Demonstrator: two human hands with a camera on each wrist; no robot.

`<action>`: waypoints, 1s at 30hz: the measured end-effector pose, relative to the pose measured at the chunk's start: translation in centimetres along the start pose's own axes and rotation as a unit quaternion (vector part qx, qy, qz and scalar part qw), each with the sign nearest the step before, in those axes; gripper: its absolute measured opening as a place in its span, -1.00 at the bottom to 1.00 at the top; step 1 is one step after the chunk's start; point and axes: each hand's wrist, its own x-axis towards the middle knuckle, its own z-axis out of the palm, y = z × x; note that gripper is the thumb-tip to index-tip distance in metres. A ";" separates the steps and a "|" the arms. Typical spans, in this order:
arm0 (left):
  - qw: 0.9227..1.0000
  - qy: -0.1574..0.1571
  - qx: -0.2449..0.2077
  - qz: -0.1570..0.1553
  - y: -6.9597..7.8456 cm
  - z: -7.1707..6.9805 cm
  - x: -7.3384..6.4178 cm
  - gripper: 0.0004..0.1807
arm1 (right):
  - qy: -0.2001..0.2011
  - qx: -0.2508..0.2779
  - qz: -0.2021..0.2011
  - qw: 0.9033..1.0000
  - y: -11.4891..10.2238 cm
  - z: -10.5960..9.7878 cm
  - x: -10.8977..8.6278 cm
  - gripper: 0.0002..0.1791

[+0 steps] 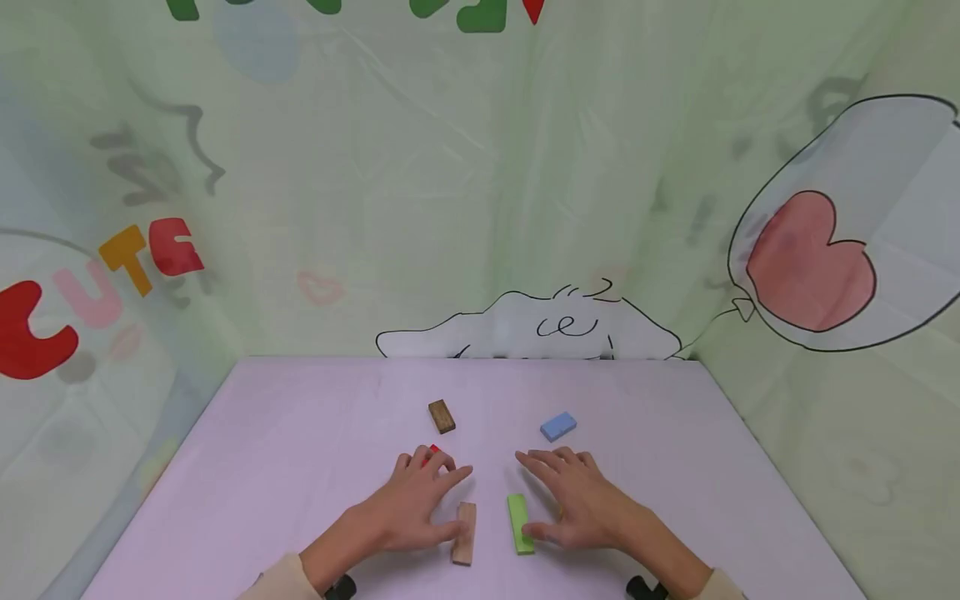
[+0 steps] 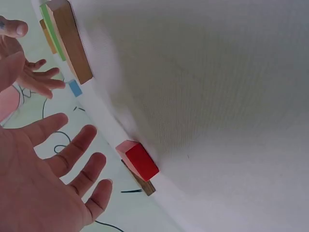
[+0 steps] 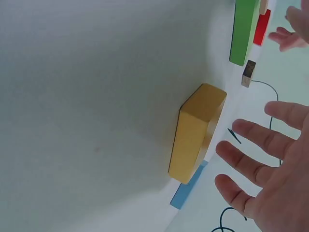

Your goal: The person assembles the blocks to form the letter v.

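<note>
My left hand [image 1: 412, 507] is spread over the table, fingers apart and nothing in its grasp. Below its thumb lies a tan wooden block [image 1: 463, 546], and a red block [image 1: 433, 450] is partly hidden behind its fingers. My right hand [image 1: 581, 502] is spread likewise, with its thumb over the end of a light green block [image 1: 517, 512]. Under that hand stands a yellow block [image 3: 190, 140], seen in the right wrist view but hidden by the hand in the head view. In the left wrist view a gap shows between the fingers and the red block [image 2: 140, 162].
Farther back on the pale table [image 1: 315, 417] lie a dark brown block [image 1: 442, 416] on the left and a blue block [image 1: 558, 427] on the right. A printed curtain [image 1: 420, 183] encloses the table's back and sides.
</note>
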 end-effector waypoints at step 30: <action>0.993 -0.113 -0.008 0.043 0.5 -0.1 0.1 -0.13 | -0.097 -0.012 -0.011 0.995 -1.2 0.3 0.9 0.01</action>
